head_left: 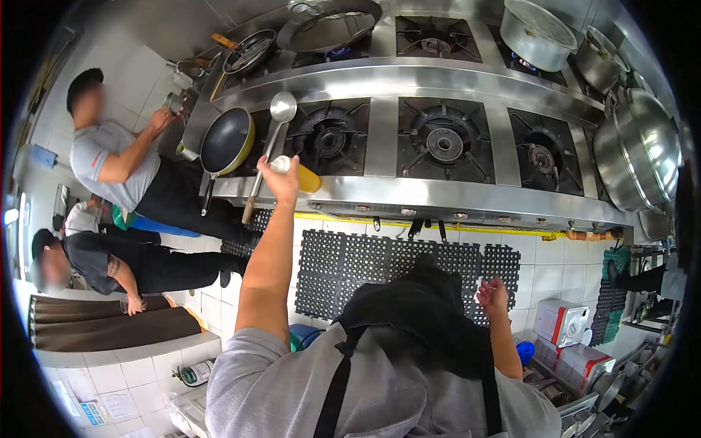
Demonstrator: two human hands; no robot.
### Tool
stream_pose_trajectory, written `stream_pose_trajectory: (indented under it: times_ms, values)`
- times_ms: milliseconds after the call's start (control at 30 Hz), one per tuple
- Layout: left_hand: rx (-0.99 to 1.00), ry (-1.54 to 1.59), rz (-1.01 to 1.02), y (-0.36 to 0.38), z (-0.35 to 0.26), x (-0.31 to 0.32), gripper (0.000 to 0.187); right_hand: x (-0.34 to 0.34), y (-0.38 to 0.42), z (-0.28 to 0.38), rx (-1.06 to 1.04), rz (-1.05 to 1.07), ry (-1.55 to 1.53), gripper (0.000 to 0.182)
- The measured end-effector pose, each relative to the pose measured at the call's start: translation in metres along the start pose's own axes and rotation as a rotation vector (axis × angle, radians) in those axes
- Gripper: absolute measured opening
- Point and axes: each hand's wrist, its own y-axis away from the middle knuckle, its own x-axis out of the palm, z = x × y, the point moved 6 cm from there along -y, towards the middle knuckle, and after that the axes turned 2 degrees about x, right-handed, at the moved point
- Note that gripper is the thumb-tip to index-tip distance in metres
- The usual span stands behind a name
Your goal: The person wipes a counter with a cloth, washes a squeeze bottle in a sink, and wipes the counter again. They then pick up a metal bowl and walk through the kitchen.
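Observation:
My left hand [283, 188] is closed around the upper part of a bottle with yellow contents [308, 179] and a white top, tilted over the front edge of the stove. Beside that hand lies a large metal ladle [283, 107], its wooden handle sticking out past the stove edge. Left of the ladle sits a frying pan [228, 141] with a dark inside and a yellow outside, handle toward me. My right hand [493, 296] hangs low over the floor at my right side, fingers loosely curled and apart, holding nothing visible.
Bare burners [444, 144] line the stove front. A lit wok [328, 25] and a large covered pot [539, 35] stand on the back row. Big metal bowls [639, 153] stack at right. Two co-workers [117, 157] stand at left. Black mats [380, 266] cover the floor.

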Motion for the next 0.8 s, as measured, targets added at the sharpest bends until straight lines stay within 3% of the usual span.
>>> stream_pose_trajectory:
  times_ms: [267, 333, 400, 500, 633, 667, 767, 800]
  values:
    - [-0.031, -0.215, -0.006, -0.008, -0.011, 0.007, 0.091, 0.091, 0.000, 0.165, -0.349, 0.046, 0.197, 0.022]
    - [-0.044, -0.264, 0.016, -0.014, -0.006, 0.004, 0.093, 0.112, 0.002, 0.198, -0.552, 0.056, 0.313, 0.025]
    - [0.050, -0.437, 0.088, -0.025, -0.015, 0.003, 0.097, 0.136, 0.004, 0.213, -0.605, 0.085, 0.333, 0.026]
    - [-0.074, -0.553, 0.240, -0.039, -0.023, 0.002, 0.098, 0.169, 0.010, 0.220, -0.680, 0.117, 0.373, 0.032]
    - [-0.122, -0.630, 0.250, -0.049, -0.024, 0.001, 0.100, 0.196, 0.013, 0.210, -0.797, 0.143, 0.445, 0.034]
    - [-0.089, -0.584, 0.170, -0.049, -0.016, 0.000, 0.091, 0.199, 0.015, 0.210, -0.869, 0.143, 0.478, 0.034]
    - [-0.164, -0.542, 0.178, -0.044, 0.006, 0.003, 0.075, 0.206, 0.009, 0.212, -0.970, 0.137, 0.516, 0.039]
    - [-0.119, -0.515, 0.139, -0.043, 0.008, 0.002, 0.064, 0.212, 0.019, 0.215, -1.090, 0.021, 0.634, 0.042]
